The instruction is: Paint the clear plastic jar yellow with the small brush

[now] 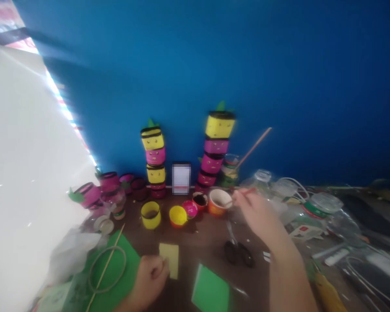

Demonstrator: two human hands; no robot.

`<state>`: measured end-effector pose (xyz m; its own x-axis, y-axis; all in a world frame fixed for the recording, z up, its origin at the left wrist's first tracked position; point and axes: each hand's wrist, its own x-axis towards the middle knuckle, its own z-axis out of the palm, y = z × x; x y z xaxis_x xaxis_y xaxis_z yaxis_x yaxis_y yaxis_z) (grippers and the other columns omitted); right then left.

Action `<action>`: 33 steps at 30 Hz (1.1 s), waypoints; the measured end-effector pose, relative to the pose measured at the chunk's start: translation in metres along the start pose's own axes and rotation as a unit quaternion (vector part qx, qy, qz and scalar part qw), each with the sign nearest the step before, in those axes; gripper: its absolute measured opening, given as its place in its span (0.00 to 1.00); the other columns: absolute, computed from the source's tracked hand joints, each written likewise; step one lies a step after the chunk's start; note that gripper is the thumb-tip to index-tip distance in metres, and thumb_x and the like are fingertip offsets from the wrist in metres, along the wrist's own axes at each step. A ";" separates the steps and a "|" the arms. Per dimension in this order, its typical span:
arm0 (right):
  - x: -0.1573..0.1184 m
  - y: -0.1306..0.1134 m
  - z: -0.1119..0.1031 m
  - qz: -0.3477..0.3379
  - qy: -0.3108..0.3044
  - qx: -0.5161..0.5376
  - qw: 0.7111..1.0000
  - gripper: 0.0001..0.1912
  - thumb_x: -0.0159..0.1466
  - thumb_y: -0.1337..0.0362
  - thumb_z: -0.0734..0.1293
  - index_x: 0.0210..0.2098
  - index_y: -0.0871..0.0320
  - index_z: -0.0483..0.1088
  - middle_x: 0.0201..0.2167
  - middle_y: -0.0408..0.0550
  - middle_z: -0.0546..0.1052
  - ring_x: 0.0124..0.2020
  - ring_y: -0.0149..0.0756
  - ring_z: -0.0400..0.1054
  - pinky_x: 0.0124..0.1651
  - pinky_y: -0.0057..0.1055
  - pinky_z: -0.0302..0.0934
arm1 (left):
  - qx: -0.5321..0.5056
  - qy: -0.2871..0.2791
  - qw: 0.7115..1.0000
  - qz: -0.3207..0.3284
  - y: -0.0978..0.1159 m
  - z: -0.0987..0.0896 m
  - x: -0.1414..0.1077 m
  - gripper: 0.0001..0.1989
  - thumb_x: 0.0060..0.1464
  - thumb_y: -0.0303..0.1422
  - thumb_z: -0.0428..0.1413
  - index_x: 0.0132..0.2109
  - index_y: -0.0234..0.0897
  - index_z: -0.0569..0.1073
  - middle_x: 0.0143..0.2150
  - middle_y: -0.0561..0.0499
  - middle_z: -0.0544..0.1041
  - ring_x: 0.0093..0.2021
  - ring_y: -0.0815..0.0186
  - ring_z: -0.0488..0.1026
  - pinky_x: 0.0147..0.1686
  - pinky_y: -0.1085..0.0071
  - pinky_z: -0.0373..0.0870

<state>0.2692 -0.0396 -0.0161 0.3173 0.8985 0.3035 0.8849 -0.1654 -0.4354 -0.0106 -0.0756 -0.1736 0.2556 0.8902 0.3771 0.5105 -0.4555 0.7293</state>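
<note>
My left hand is closed at the left edge of a small pale yellow paper piece; what its fingers hold, if anything, is hidden. My right hand is closed on a thin reddish brush, its tip down in a white-and-orange cup. Left of that cup stand a dark paint cup, a pink paint cup and a yellow paint cup. A yellow ring-shaped piece sits farther left. Black-handled scissors lie below my right hand.
Two stacks of yellow and pink faced pieces stand against the blue wall. Green sheets lie in front, one under a clear ring. Clear plastic bottles crowd the right; pink pieces are at left.
</note>
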 end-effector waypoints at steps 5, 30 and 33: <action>-0.002 -0.003 0.000 0.007 0.006 -0.016 1.000 0.19 0.63 0.56 0.54 0.30 0.59 0.72 0.25 0.52 0.75 0.29 0.40 0.70 0.34 0.32 0.58 | -0.004 -0.003 1.000 -0.019 0.000 0.000 -0.001 0.21 0.51 0.29 0.47 0.17 0.37 0.42 0.14 0.60 0.45 0.16 0.76 0.46 0.18 0.77 0.49; -0.001 -0.003 -0.001 0.029 0.006 0.007 1.000 0.20 0.63 0.55 0.54 0.25 0.58 0.71 0.23 0.53 0.75 0.29 0.42 0.69 0.34 0.33 0.57 | -0.021 -0.008 1.000 -0.018 0.007 -0.004 0.003 0.21 0.51 0.29 0.46 0.18 0.38 0.41 0.14 0.60 0.44 0.15 0.76 0.45 0.17 0.77 0.47; -0.001 -0.004 -0.002 0.034 -0.001 0.008 0.999 0.21 0.63 0.54 0.54 0.25 0.58 0.71 0.24 0.53 0.75 0.28 0.41 0.69 0.33 0.32 0.57 | -0.015 -0.002 1.000 -0.003 0.008 -0.005 0.003 0.21 0.51 0.29 0.46 0.18 0.38 0.42 0.14 0.60 0.44 0.15 0.76 0.45 0.17 0.77 0.47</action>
<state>0.2656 -0.0410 -0.0131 0.3756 0.8861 0.2716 0.8559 -0.2193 -0.4684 -0.0096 -0.0762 -0.1637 0.2563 0.8927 0.3707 0.4870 -0.4505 0.7482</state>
